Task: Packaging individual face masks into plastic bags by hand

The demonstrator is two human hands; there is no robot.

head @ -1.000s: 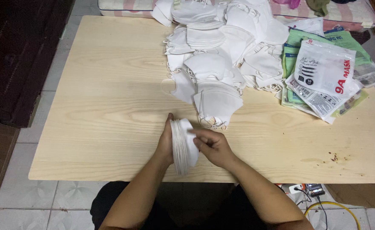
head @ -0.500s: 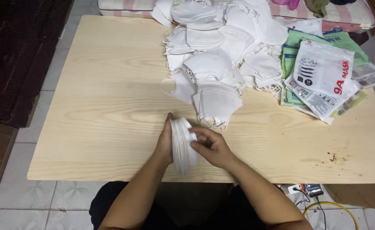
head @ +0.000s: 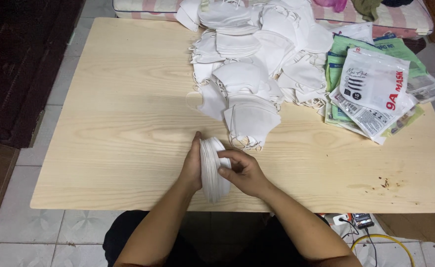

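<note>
A stack of several white face masks (head: pixel 212 168) stands on edge near the front of the light wooden table (head: pixel 128 123). My left hand (head: pixel 191 165) presses flat against the stack's left side. My right hand (head: pixel 242 170) grips its right side, fingers curled over the top edge. Just beyond the stack lies a small pile of white masks (head: pixel 249 121), and a large heap of loose white masks (head: pixel 257 44) covers the table's far middle.
A pile of printed plastic mask packets (head: pixel 375 89) in white and green lies at the far right. A few dark crumbs (head: pixel 385 183) dot the table near the right front. Tiled floor surrounds the table; cables (head: pixel 366 232) lie under its right front corner.
Both hands keep squeezing the stack; my right fingers shift slightly along its edge. The stack stays in the same place.
</note>
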